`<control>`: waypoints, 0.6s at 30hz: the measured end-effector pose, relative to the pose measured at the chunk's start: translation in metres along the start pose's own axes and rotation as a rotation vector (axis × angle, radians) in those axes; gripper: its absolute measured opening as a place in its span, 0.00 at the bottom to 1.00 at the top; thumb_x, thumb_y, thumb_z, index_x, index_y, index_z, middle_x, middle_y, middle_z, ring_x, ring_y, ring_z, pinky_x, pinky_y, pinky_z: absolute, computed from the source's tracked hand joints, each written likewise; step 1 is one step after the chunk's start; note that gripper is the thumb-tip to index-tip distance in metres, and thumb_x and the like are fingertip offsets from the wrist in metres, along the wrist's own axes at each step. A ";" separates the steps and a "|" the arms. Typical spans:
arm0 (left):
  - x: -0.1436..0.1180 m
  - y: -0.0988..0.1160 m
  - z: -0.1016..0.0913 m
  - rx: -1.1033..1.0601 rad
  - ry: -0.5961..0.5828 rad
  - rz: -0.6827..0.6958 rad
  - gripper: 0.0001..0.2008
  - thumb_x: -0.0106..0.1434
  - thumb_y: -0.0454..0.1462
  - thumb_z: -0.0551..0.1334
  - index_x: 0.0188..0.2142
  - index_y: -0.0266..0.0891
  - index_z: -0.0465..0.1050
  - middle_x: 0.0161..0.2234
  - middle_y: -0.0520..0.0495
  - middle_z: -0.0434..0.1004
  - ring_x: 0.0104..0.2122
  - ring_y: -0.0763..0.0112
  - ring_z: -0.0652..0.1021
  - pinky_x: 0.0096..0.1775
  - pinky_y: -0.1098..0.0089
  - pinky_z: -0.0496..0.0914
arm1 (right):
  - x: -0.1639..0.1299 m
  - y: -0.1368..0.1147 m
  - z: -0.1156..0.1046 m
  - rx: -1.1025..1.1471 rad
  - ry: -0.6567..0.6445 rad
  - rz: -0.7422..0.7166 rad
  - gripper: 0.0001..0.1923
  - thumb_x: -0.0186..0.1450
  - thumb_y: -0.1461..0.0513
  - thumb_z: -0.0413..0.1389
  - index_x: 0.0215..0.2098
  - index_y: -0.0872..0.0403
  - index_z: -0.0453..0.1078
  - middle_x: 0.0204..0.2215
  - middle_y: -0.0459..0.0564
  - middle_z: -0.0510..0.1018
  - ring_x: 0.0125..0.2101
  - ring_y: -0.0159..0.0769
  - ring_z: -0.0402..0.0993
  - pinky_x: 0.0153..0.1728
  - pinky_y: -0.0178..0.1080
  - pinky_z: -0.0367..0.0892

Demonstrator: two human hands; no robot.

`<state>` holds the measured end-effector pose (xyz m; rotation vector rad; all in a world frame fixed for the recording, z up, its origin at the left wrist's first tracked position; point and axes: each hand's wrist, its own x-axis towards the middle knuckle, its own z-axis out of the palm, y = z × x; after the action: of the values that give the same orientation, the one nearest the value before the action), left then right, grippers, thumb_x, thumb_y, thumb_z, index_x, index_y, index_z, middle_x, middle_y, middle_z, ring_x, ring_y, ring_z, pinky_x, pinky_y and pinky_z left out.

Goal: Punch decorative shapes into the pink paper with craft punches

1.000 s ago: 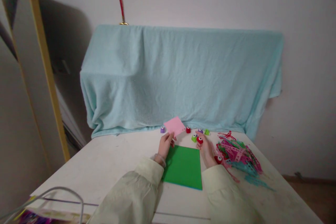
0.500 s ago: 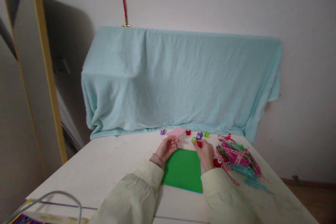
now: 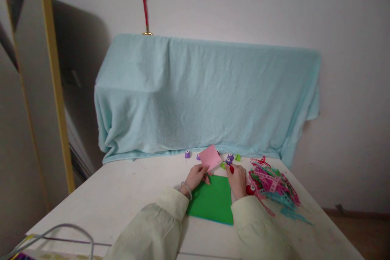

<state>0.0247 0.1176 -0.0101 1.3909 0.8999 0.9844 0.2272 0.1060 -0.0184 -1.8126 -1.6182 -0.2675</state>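
Observation:
My left hand (image 3: 198, 176) pinches the lower edge of a pink square of paper (image 3: 210, 157), which stands tilted above the table. Close by on the right, my right hand (image 3: 237, 178) has its fingers closed on a small red piece (image 3: 232, 169), mostly hidden by them. A light green piece (image 3: 223, 165) sits beside its fingertips. Beneath and between my hands lies a green square sheet (image 3: 211, 199). Behind the hands are purple pieces with white eyes (image 3: 230, 157) and another green one (image 3: 238, 157). The pink paper partly covers a further purple piece (image 3: 198, 157).
A heap of pink, green and blue perforated strips (image 3: 276, 185) lies at the right, with a red eyed piece (image 3: 250, 189) at its near side. One purple piece (image 3: 187, 154) stands at the back left. A light blue cloth (image 3: 207, 97) hangs behind the white table (image 3: 131, 195).
The pink paper has been turned up from nearly flat, showing more of its face. My left hand has turned over and closed on its edge. My right hand stays near the same place.

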 end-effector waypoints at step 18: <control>-0.005 0.008 -0.003 0.294 0.160 0.204 0.25 0.61 0.54 0.52 0.27 0.35 0.73 0.15 0.51 0.70 0.17 0.72 0.71 0.25 0.74 0.63 | -0.002 -0.024 -0.011 0.056 -0.017 -0.260 0.18 0.63 0.63 0.49 0.52 0.53 0.65 0.46 0.56 0.71 0.49 0.46 0.62 0.48 0.46 0.56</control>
<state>0.0201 0.1133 -0.0025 1.6956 1.0690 1.1649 0.2076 0.0981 -0.0033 -1.5664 -1.8558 -0.3196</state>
